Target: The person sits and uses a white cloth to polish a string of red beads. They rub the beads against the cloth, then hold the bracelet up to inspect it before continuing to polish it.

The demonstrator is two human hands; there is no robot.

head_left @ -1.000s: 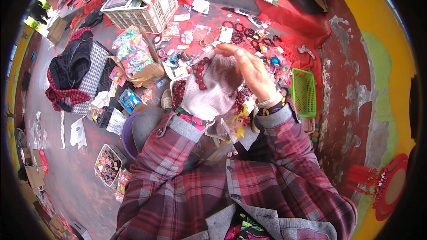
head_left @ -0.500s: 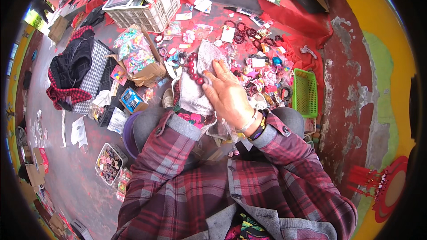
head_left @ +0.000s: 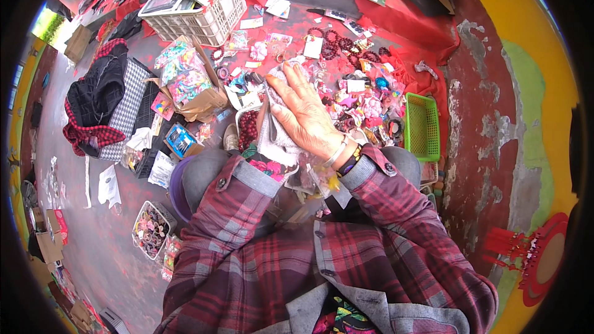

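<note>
My right hand (head_left: 307,114) lies over a pale grey-pink cloth (head_left: 276,142), its fingers stretched out along it. A silver bangle and a dark band circle that wrist. The cloth covers nearly all of my left hand, so its fingers cannot be made out; a floral inner cuff (head_left: 270,169) shows at that wrist. No red bead bracelet is visible between the hands now. Just left of the cloth, dark red beads (head_left: 249,125) lie in a white basket (head_left: 240,113).
Bead bracelets (head_left: 332,42) and hair ornaments (head_left: 371,108) cover the red cloth ahead. A green basket (head_left: 422,128) stands right. Leftward are a carton of colourful packets (head_left: 185,77), a purple tub (head_left: 179,188) and a basket of small items (head_left: 152,229). A white crate (head_left: 213,18) stands farther off.
The red bead bracelet that showed on the cloth is now out of sight. My right hand has shifted slightly left and up over the cloth, which is now folded narrower.
</note>
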